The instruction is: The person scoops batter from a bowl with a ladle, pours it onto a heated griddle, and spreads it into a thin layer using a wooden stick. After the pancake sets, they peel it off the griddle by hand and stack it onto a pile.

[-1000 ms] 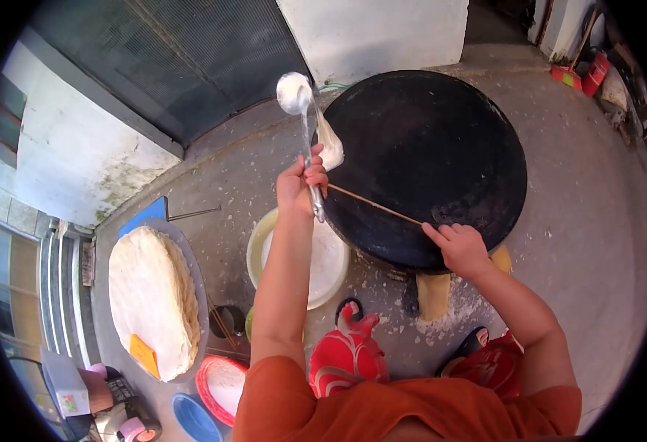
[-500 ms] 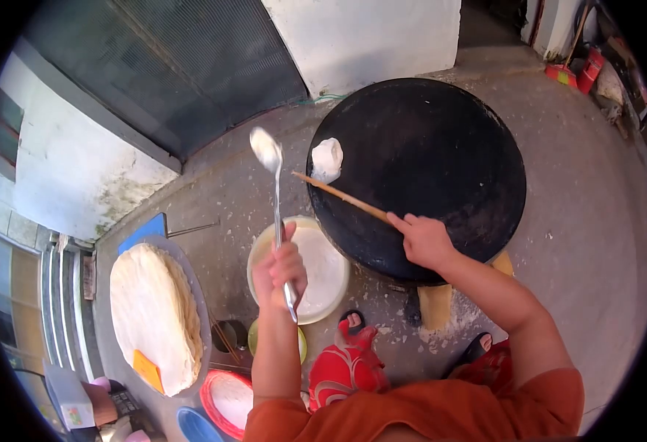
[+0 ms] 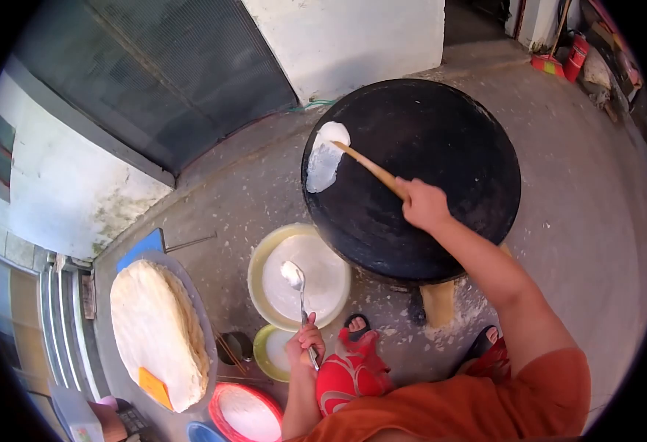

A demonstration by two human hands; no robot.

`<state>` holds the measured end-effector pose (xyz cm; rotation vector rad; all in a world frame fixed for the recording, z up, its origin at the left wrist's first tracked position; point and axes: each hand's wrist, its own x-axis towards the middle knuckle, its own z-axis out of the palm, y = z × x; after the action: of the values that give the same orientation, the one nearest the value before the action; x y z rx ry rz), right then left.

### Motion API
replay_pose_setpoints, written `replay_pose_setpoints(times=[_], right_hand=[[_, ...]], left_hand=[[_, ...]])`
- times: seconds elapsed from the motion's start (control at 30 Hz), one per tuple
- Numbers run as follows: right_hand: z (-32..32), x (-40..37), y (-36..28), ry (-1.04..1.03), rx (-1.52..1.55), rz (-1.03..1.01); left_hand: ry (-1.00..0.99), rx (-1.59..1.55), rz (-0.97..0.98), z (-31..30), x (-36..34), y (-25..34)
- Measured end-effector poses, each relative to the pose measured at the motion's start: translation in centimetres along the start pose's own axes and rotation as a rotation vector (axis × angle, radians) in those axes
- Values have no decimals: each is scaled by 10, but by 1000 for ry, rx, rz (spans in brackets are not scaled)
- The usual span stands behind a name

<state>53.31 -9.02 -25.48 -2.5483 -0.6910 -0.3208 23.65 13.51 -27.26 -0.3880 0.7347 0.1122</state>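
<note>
Far left, on the floor: round tray [image 3: 207, 317] carrying a stack of thin flatbreads [image 3: 154, 324], orange card [image 3: 151, 384] on the near edge. Next over, low in view: red-rimmed bowl [image 3: 239, 412] and small green bowl [image 3: 270, 352].

Holding the ladle [image 3: 301, 306] with the left hand [image 3: 305, 345], fingers closed round the handle end. Scoop coated white, over the yellow-rimmed batter basin [image 3: 253, 272] just beyond the green bowl. Cannot tell if scoop touches the batter.

Right of that: black round griddle [image 3: 427, 221], raised off the floor. White batter patch [image 3: 323, 158] at its left edge.

Gripping the wooden spreader stick [image 3: 368, 168] with the right hand [image 3: 423, 206] over the griddle, fingers wrapped tight round the near end, far tip in the batter patch. Hands well apart.
</note>
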Motion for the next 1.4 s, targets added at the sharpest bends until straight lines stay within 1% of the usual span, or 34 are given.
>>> replay_pose_setpoints(times=[0.03,0.07,0.1,0.17,0.23,0.3,0.37,0.4,0.43,0.5,0.53,0.57,0.63,0.7,0.73,0.77,0.83,0.87,0.9,0.93,1.0,1.03,1.1,1.13,1.17,1.23,1.27,1.33,1.37,1.4], right_hand=[[8,-7,-5,55,264,72],[0,-17,-17,-7,342,72],[-16,-22,-29,-147,173,5],[-11,-7,-13,-61,-98,-93],[-11,24,12,20,-262,-14],[-15,31,1,-14,-112,121],[13,12,-11,61,203,149],[2,1,-28,6,265,86],[-12,-3,-42,-167,146,41],[-5,18,-22,-113,-169,3],[-4,34,-2,-50,-258,56],[-10,46,13,2,-253,71],[-5,48,11,32,-142,189],[21,29,2,85,117,253],[9,14,-17,82,143,155],[2,18,-15,86,136,153],[-8,24,-1,-82,-217,112],[-9,37,22,-34,-296,144],[-17,48,32,-28,-274,210],[-16,47,27,-43,-171,268],[-12,43,1,-27,44,364],[-10,35,-14,-60,51,280],[-5,25,-42,-73,31,41],[4,32,-37,-102,-137,-39],[-5,48,-31,-146,-323,23],[-1,73,18,-47,-345,237],[-2,69,19,-43,-342,244],[-5,57,18,1,-84,394],[-7,45,9,14,-93,394],[-5,30,-6,-4,-14,278]], left_hand=[[11,-38,-2,0,1,2],[6,-35,-9,-3,1,4],[-17,-18,10,-6,2,5],[-31,-1,22,-7,4,5],[-28,-17,27,-7,4,3],[-9,-22,-5,-7,3,5],[2,-22,-49,-7,4,10],[-5,-26,-42,-10,5,12],[-11,-32,-33,-11,8,13],[15,-27,-21,-10,7,10],[25,-19,-17,-9,7,10],[32,-10,-13,-8,6,11],[30,-14,-33,-12,6,16],[17,-20,-68,-13,9,21],[12,-15,-55,-14,10,22],[10,-13,-41,-14,12,22],[33,-12,-42,-9,11,17],[49,-10,-37,-8,10,15],[52,-10,-38,-9,11,16],[53,-22,-57,-11,10,19],[40,-32,-83,-9,12,22],[33,-19,-74,-10,13,22],[29,-5,-65,-10,16,21],[34,-2,-53,-9,15,18],[42,2,-40,-9,13,17],[71,13,-28,-8,9,14],[87,25,-19,-4,8,15],[72,30,-28,-7,8,20],[54,23,-31,-8,12,20],[45,23,-41,-7,15,20]])
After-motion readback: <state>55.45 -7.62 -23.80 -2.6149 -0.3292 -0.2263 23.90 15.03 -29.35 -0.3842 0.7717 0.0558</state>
